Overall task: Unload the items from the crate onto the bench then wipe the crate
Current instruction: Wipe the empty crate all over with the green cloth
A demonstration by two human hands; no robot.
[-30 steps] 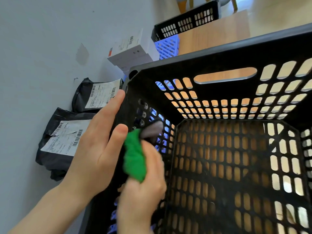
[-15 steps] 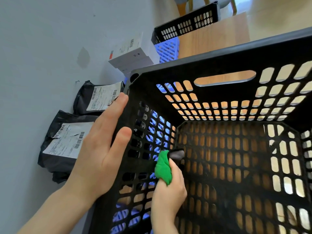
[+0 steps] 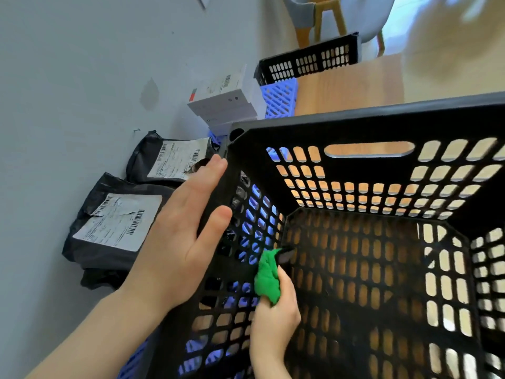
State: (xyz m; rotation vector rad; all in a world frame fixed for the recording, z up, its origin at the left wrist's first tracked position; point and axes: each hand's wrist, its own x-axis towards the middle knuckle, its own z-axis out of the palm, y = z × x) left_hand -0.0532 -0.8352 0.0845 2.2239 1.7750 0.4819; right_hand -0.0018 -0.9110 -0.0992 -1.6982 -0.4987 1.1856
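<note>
A big black perforated crate (image 3: 366, 127) fills the right and middle of the view, and nothing lies inside it. My left hand (image 3: 180, 236) clasps the crate's left rim, thumb inside and fingers laid along the outside. My right hand (image 3: 273, 321) reaches down inside the crate and grips a bunched green cloth (image 3: 267, 277), pressing it against the lower part of the left inner wall near the floor corner. Two black mailer bags with white labels (image 3: 117, 225) (image 3: 175, 160) lie to the left of the crate, by the wall.
A stack of white boxes (image 3: 221, 105) sits behind the crate's far left corner. Beyond it are a blue basket (image 3: 278, 97) and a smaller black crate (image 3: 308, 60) on the wooden bench (image 3: 352, 83). A grey wall runs along the left. Chair legs show at the top.
My right hand has carried the green cloth from the upper left wall down to its lower part near the floor. My left hand has kept its hold on the rim.
</note>
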